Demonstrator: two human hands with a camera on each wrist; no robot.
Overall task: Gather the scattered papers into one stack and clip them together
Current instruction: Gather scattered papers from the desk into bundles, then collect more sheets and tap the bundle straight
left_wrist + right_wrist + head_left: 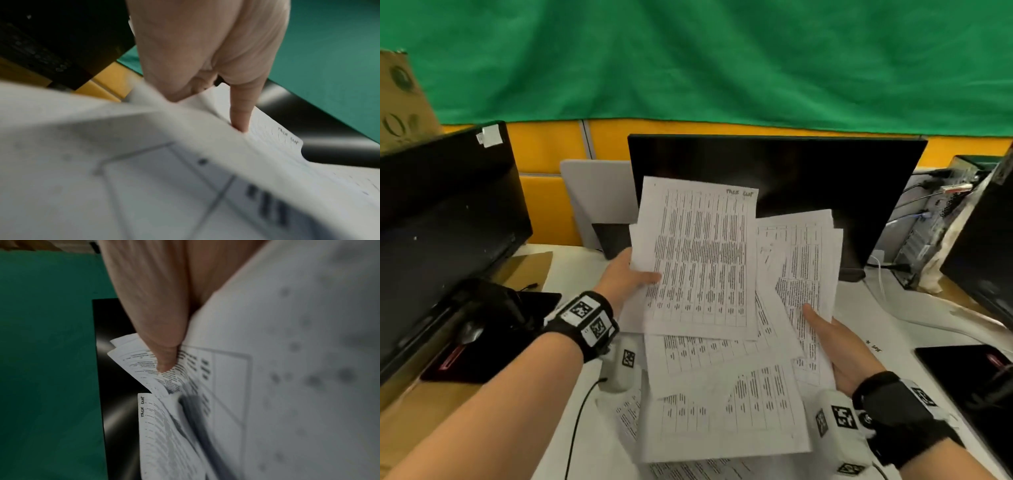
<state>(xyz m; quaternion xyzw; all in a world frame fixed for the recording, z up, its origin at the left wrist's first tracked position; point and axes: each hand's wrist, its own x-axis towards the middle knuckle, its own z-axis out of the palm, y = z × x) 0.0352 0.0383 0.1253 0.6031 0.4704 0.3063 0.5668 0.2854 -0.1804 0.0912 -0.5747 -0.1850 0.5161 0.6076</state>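
Papers (pixel 702 260) held up between both hands, loosely fanned, not squared. Left hand (pixel 625 277) pinches the left edge of the top sheet, thumb on its face. Right hand (pixel 842 346) pinches the lower right sheets, thumb on top. More sheets hang below, between the wrists.

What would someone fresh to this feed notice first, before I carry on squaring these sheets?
First, the messy fan of printed papers held up in front of the dark monitor, with the left hand pinching its left edge and the right hand gripping the lower right. Next, the green cloth filling the whole background. More sheets lie on the desk below, and no clip is visible.
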